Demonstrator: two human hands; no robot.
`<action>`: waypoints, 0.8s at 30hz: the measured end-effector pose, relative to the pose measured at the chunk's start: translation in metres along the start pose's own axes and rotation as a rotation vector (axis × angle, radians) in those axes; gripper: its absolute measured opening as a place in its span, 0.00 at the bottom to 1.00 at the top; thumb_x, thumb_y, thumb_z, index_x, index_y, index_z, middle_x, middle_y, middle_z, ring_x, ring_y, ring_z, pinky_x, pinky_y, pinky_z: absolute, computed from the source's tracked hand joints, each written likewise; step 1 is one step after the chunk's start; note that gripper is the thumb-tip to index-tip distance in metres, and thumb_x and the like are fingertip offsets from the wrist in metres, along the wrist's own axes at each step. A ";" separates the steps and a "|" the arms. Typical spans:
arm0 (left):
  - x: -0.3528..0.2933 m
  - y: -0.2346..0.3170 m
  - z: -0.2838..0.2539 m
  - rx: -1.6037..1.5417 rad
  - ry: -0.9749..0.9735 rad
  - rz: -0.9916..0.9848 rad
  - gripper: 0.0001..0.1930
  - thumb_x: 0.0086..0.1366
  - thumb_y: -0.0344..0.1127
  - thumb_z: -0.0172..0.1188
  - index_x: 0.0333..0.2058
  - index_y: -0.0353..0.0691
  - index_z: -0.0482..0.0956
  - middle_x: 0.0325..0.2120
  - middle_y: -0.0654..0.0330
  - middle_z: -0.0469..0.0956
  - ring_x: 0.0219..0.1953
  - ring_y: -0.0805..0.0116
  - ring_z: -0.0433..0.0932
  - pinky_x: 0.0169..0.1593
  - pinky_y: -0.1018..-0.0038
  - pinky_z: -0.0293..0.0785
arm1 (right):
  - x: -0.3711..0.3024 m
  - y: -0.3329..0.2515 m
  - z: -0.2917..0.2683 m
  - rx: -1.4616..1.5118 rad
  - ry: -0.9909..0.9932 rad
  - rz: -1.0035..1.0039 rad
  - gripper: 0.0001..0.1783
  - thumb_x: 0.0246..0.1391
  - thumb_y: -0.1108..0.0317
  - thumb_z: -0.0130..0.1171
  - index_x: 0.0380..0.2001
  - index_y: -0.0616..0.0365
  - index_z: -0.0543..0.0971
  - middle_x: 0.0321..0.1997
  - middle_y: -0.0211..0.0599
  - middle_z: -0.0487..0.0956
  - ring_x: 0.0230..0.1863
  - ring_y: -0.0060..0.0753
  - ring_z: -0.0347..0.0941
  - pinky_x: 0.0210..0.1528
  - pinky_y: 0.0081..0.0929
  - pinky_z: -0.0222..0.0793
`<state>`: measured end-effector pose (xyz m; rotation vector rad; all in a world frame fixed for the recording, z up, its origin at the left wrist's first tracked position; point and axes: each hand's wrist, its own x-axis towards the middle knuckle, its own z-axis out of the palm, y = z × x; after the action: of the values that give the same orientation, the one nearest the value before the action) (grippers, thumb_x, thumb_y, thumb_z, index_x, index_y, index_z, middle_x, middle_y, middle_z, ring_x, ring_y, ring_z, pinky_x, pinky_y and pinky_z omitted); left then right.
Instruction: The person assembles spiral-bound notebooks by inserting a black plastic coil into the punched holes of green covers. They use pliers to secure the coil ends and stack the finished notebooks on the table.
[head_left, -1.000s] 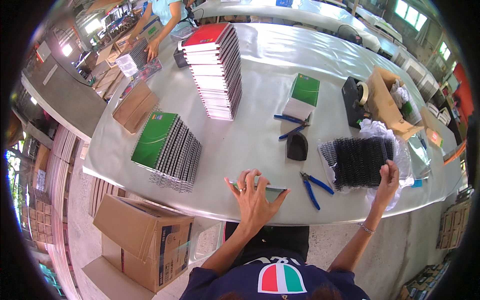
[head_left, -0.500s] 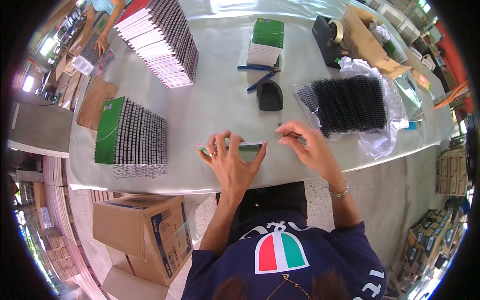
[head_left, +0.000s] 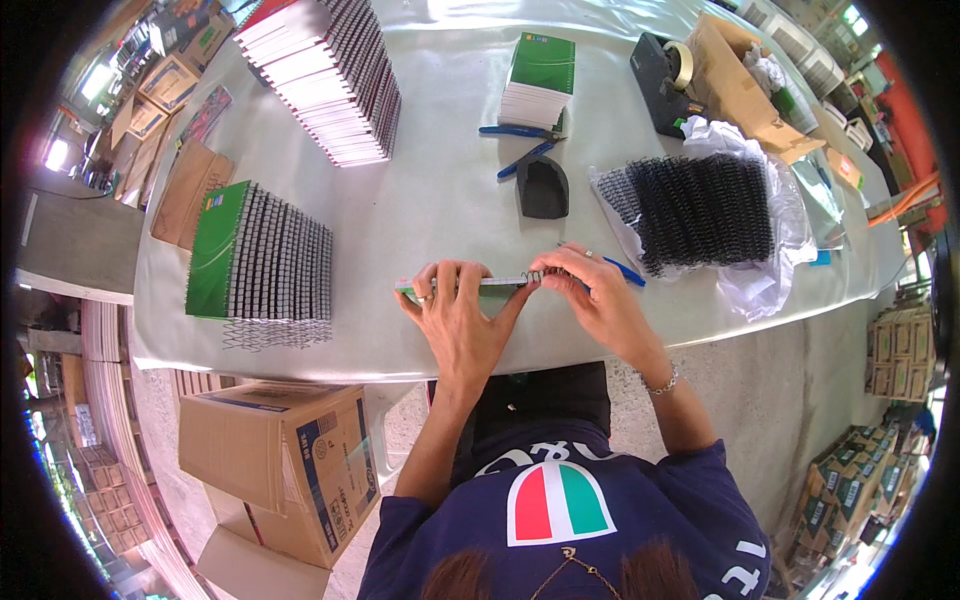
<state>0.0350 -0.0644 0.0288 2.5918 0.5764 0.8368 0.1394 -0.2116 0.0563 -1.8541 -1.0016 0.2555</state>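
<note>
My left hand (head_left: 460,315) is closed around a green-covered notebook (head_left: 505,287), held on edge so that its narrow white side faces up. In my right hand (head_left: 600,300), thumb and fingers pinch a dark spiral wire (head_left: 532,276). The wire's end meets the right end of the notebook's upper edge; whether it passes through the holes is too small to tell. Beyond my right fingers lies a blue pen-like tool (head_left: 625,271), partly hidden. A pile of black spiral wires (head_left: 705,212) rests on white wrapping to the right.
Green spiral notebooks (head_left: 275,262) are stacked at left, with a taller stack (head_left: 325,85) behind. Unbound green booklets (head_left: 540,80), blue-handled pliers (head_left: 522,160) and a black scoop-like holder (head_left: 543,188) lie ahead. A tape dispenser (head_left: 665,85) and cardboard box (head_left: 750,85) stand far right.
My right hand has moved left, bringing the spiral wire up to the notebook's end. The blue tool beside it now shows. Another person's arms at the far left have gone from view.
</note>
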 end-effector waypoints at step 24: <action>0.001 -0.012 -0.012 0.005 -0.158 -0.047 0.15 0.64 0.42 0.63 0.48 0.49 0.74 0.46 0.60 0.71 0.52 0.58 0.66 0.54 0.48 0.56 | 0.013 -0.006 0.009 -0.332 0.021 -0.140 0.08 0.62 0.66 0.55 0.40 0.57 0.75 0.39 0.40 0.74 0.46 0.45 0.71 0.53 0.40 0.58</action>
<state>0.0252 -0.0507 0.0333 2.6077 0.5911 0.6090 0.1399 -0.1950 0.0602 -2.0647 -1.2107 -0.0166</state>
